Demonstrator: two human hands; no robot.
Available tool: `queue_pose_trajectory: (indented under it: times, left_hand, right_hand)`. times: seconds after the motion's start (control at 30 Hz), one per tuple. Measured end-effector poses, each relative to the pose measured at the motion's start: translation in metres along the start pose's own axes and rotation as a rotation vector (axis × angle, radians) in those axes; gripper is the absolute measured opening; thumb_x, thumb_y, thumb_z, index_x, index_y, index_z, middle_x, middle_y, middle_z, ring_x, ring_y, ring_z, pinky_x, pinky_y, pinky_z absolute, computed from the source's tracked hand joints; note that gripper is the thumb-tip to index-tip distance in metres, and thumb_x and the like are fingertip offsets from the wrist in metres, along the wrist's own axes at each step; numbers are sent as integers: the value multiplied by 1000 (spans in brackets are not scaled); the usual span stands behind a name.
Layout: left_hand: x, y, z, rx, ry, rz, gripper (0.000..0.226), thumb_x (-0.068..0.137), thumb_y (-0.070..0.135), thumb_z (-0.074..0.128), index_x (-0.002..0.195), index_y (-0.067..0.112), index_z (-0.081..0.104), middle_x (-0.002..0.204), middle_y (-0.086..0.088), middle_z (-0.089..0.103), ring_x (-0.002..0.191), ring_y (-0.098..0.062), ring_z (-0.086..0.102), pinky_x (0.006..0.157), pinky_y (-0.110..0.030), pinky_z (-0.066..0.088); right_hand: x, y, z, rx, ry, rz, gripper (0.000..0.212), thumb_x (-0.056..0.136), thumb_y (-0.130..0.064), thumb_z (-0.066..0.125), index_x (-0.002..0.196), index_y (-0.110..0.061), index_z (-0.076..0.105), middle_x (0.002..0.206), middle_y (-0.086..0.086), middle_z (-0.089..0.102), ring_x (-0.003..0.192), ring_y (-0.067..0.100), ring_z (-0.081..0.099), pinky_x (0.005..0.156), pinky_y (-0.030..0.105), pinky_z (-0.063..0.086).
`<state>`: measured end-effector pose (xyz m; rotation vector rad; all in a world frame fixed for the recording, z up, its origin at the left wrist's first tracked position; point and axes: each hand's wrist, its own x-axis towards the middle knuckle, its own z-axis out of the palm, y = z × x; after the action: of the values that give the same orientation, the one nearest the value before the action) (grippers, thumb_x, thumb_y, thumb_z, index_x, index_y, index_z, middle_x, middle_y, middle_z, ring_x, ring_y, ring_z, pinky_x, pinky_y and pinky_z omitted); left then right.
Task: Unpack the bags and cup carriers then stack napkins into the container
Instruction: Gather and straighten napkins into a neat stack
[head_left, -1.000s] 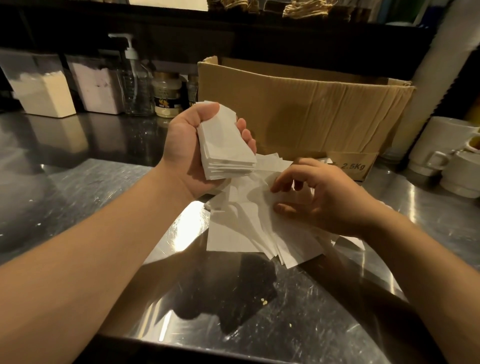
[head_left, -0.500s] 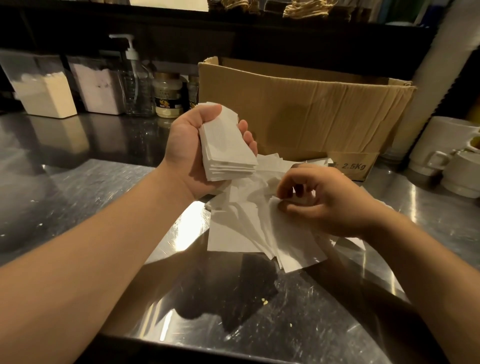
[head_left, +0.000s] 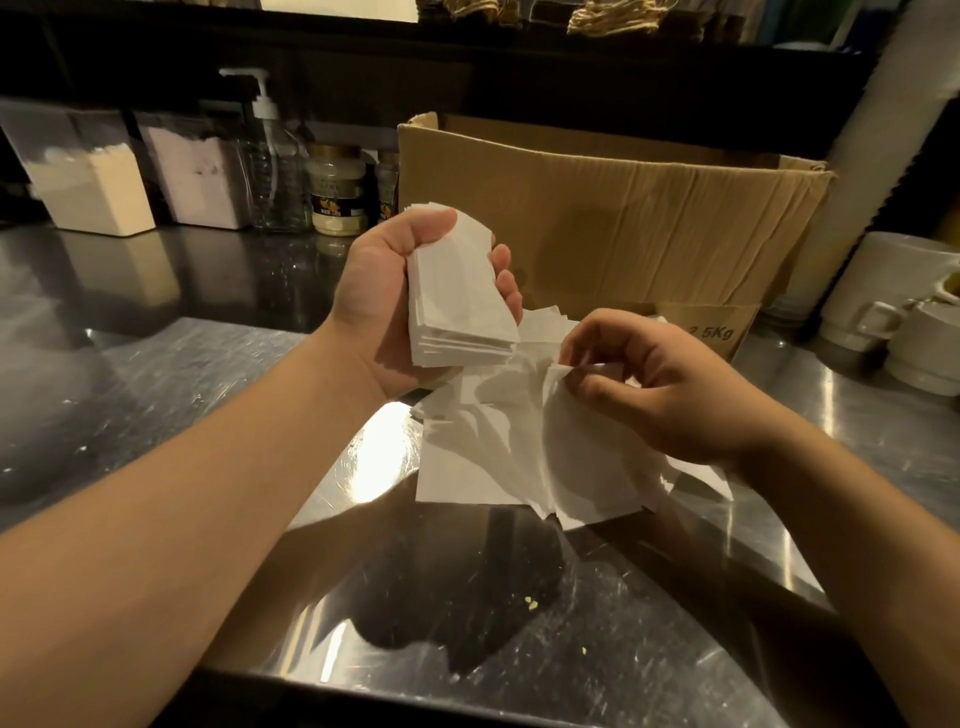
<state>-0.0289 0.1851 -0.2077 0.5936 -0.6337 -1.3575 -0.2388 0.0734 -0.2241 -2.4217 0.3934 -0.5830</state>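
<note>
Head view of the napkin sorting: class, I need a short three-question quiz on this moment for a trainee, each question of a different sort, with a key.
1. True or false: the left hand grips a neat stack of napkins.
2. Multiple choice: the right hand pinches
A. a corner of a loose napkin
B. the pump bottle
C. a white mug
3. Fill in: behind both hands stands an open ____ box.

Key: 1 true; 2 A; 3 cardboard.
</note>
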Motion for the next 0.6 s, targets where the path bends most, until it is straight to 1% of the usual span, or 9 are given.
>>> queue_pose_trajectory:
  times: [0.07, 0.17, 0.2, 0.27, 0.33, 0.37, 0.43, 0.5, 0.6]
  left_hand:
    - [0, 0, 0, 1, 3, -2, 46, 87, 38, 55, 127, 14, 52, 99, -8, 63, 80, -20, 62, 79, -37, 56]
    - [0, 0, 2, 11, 12, -3, 44, 89, 39, 54, 126, 14, 53, 98, -8, 63, 79, -19, 62, 78, -36, 56]
    - [0, 0, 2, 15, 16, -3, 44, 91, 39, 52, 126, 14, 53, 99, -8, 63, 79, -19, 62, 77, -37, 57]
    - [-1, 0, 2, 21, 24, -6, 43, 93, 40, 51, 127, 13, 53, 100, -7, 63, 79, -19, 63, 76, -37, 57]
    - [-1, 0, 2, 19, 24, -13, 45, 93, 40, 51, 129, 13, 53, 100, -8, 63, 80, -20, 62, 76, -37, 56]
    - [-1, 0, 2, 14, 19, -21, 46, 92, 40, 51, 130, 13, 52, 101, -8, 63, 80, -20, 62, 76, -37, 56]
    - [-2, 1, 3, 4, -2, -48, 49, 91, 39, 53, 132, 12, 50, 102, -8, 61, 81, -19, 60, 77, -37, 55]
    - [-3, 1, 3, 24, -23, -78, 52, 89, 40, 56, 132, 12, 49, 102, -8, 60, 80, -18, 59, 78, -36, 54]
    - [-5, 0, 5, 85, -54, -114, 57, 84, 39, 60, 132, 12, 48, 104, -9, 60, 81, -18, 57, 80, -35, 53]
  right_hand:
    - [0, 0, 1, -15, -51, 23, 25, 93, -20, 68, 108, -40, 64, 103, -19, 66, 100, 3, 62, 88, 32, 57]
    - [0, -2, 0, -57, -121, 60, 36, 92, -21, 71, 112, -48, 61, 113, -17, 67, 108, 2, 62, 94, 30, 57]
    - [1, -3, 0, -78, -122, 60, 33, 92, -21, 72, 109, -48, 62, 111, -19, 68, 107, 0, 62, 93, 28, 57]
    - [1, -4, 1, -113, -101, 48, 23, 91, -22, 72, 98, -44, 67, 99, -22, 69, 98, -4, 63, 86, 25, 56]
    - [0, -5, 0, -91, -69, 49, 10, 91, -30, 70, 93, -40, 70, 94, -25, 69, 93, -2, 62, 80, 25, 54]
    - [0, -5, -1, -51, -64, 57, 5, 91, -35, 69, 94, -38, 71, 95, -25, 69, 94, -1, 63, 81, 27, 55]
    - [0, -6, -5, 66, -66, 53, 15, 88, -41, 66, 99, -34, 73, 99, -18, 71, 97, 5, 65, 84, 30, 57]
    - [-1, -8, -7, 245, -52, 12, 19, 85, -34, 66, 100, -24, 74, 99, -8, 74, 96, 11, 69, 80, 29, 57]
    - [-3, -13, -9, 514, -28, -22, 10, 86, -21, 66, 90, -20, 74, 89, -3, 74, 85, 13, 71, 73, 23, 57]
